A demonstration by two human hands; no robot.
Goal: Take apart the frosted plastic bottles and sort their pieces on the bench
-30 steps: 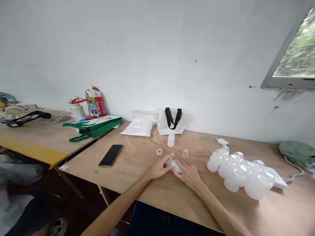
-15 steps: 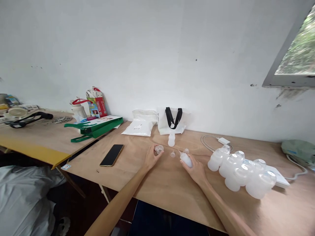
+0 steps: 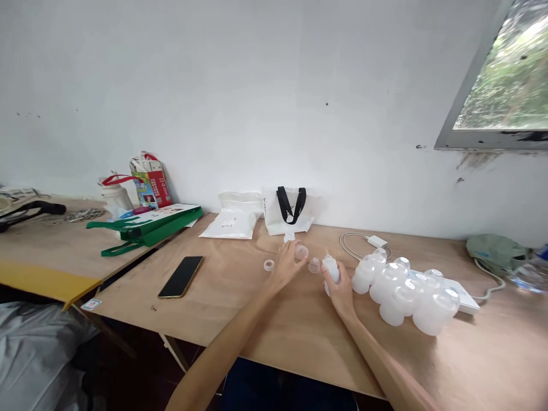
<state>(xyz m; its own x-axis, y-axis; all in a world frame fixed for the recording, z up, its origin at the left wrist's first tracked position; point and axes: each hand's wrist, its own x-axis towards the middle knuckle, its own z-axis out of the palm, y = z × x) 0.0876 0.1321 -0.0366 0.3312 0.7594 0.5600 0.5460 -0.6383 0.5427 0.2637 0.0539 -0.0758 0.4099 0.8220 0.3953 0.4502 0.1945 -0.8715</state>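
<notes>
My right hand (image 3: 340, 288) is wrapped round a small frosted-white bottle (image 3: 330, 269), slightly tilted, with a thin pale tip at its top. My left hand (image 3: 286, 267) has thumb and fingers closed about a clear dome-shaped piece (image 3: 301, 252). A second clear cap (image 3: 314, 265) lies on the table between the two hands. To the left of my left hand is a small clear-white ring (image 3: 269, 265). Behind my left fingers another white bottle (image 3: 289, 234) stands mostly hidden.
Several frosted bottles with clear caps (image 3: 406, 291) stand grouped on the right, beside a white box (image 3: 462, 297) and a cable (image 3: 349, 245). A phone (image 3: 180, 277) lies left. White packets (image 3: 231, 222) and a black-handled bag (image 3: 274, 220) are against the wall.
The ring that was in my left hand now lies on the table. My left hand has moved right to the dome-shaped piece. The bottle in my right hand is more upright. The view has turned right.
</notes>
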